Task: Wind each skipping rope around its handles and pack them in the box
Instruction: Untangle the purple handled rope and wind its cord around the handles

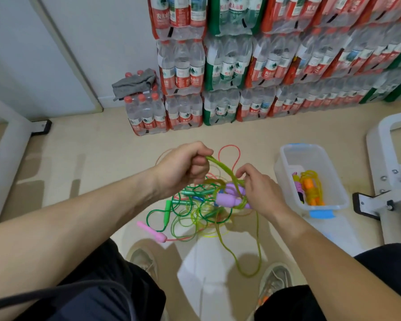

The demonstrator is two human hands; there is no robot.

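Left hand: fingers curled into a fist, gripping a doubled length of the yellow-green rope. The hand is raised above the floor.

Right hand: fingers curled around the two purple handles, which lie side by side. Turns of the same rope cross the handles. The rope runs taut from this hand up to the left hand. A slack loop of it hangs down between the two shoes.

Rope pile: tangled on the floor directly below both hands. A green handle sits at its left edge. A pink handle lies just beside that, nearer the person. A red rope loop extends from the pile's far side.

Box: clear plastic with blue latches, open-topped, on the floor near the right hand. It holds an orange-handled rope, wound in yellow cord, and a second bundle beside it, partly pink; its details cannot be made out.

Bottled-water packs are stacked along the floor's far edge against the wall. A grey cloth rests on the leftmost low pack.
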